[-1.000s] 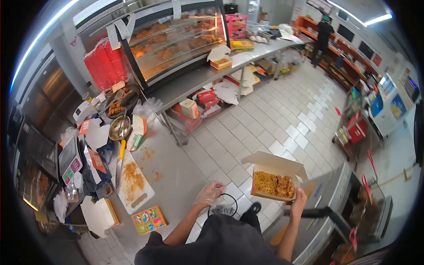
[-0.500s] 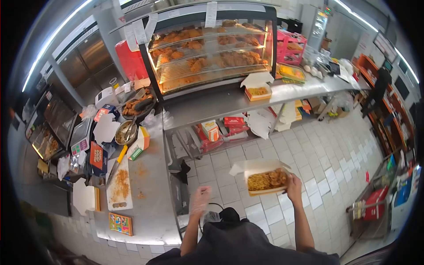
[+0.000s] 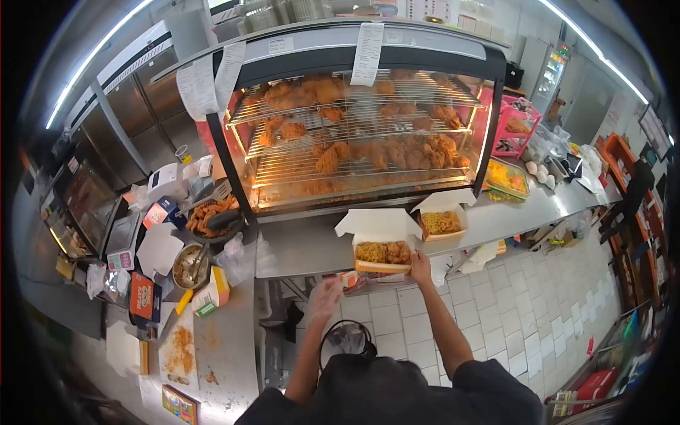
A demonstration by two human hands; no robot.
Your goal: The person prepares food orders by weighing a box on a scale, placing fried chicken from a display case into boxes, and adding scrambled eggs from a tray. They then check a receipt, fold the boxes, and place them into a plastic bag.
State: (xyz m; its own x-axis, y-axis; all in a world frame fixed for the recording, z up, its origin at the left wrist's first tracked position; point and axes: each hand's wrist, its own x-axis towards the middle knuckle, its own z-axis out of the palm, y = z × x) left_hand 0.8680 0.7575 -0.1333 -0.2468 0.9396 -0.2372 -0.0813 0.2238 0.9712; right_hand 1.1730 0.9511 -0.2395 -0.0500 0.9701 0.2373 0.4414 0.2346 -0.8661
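Head view. We hold an open food box (image 3: 383, 256) of noodles and fried chicken in our right hand (image 3: 421, 268), whose fingers are clamped on the box's near right corner; the box extends to the left of and beyond the fingers, with its white lid tipped back. The box is at the front edge of the steel tabletop (image 3: 304, 248); we cannot tell whether its base touches the surface. Just beside it on the right, a second open box (image 3: 442, 222) of noodles rests on the same tabletop. Behind both stands the heated display case (image 3: 354, 134), its wire racks loaded with fried chicken. Our left hand (image 3: 325, 300), in a thin clear glove, hangs free below the tabletop edge and left of the held box, well apart from it; it is blurred, the fingers loosely curled and holding nothing. On the side tabletop to the left lie a cutting board (image 3: 178, 347) with crumbs and a metal bowl (image 3: 187, 265).
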